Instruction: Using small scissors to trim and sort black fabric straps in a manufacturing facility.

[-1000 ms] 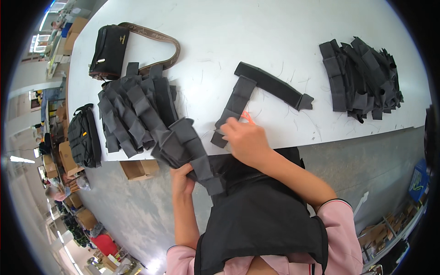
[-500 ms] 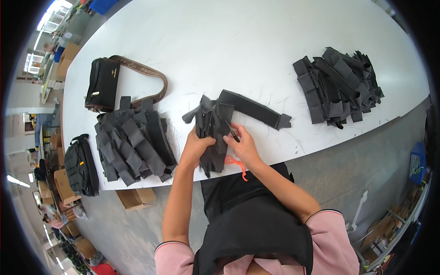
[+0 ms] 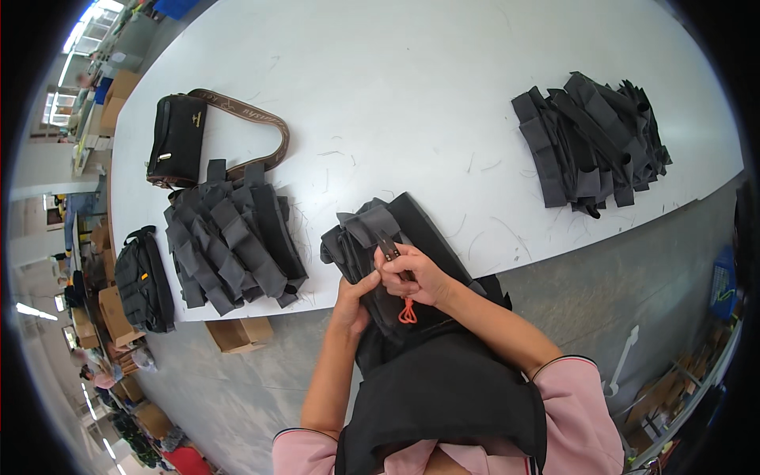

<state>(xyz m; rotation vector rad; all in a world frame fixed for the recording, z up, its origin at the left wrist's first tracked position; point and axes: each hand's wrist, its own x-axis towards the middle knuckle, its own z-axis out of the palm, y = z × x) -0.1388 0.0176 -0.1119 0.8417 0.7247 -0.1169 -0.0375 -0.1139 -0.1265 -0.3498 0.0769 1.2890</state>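
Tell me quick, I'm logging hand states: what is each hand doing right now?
Left hand: closed on the edge of the dark grey fabric piece.
Right hand: closed on small thread snips held against that piece.

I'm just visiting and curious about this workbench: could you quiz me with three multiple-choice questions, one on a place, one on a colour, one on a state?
1. Where is the black handbag?
A. far left of the white table
B. on the floor
C. on the right pile

2. What colour is the loop hanging below the right hand?
A. blue
B. orange
C. white

3. What is the dark fabric piece doing?
A. lying untouched
B. hanging from a hook
C. held by both hands

Answers: 1 A, it lies beside the left pile; 2 B, bright orange; 3 C, the left hand grips it too.
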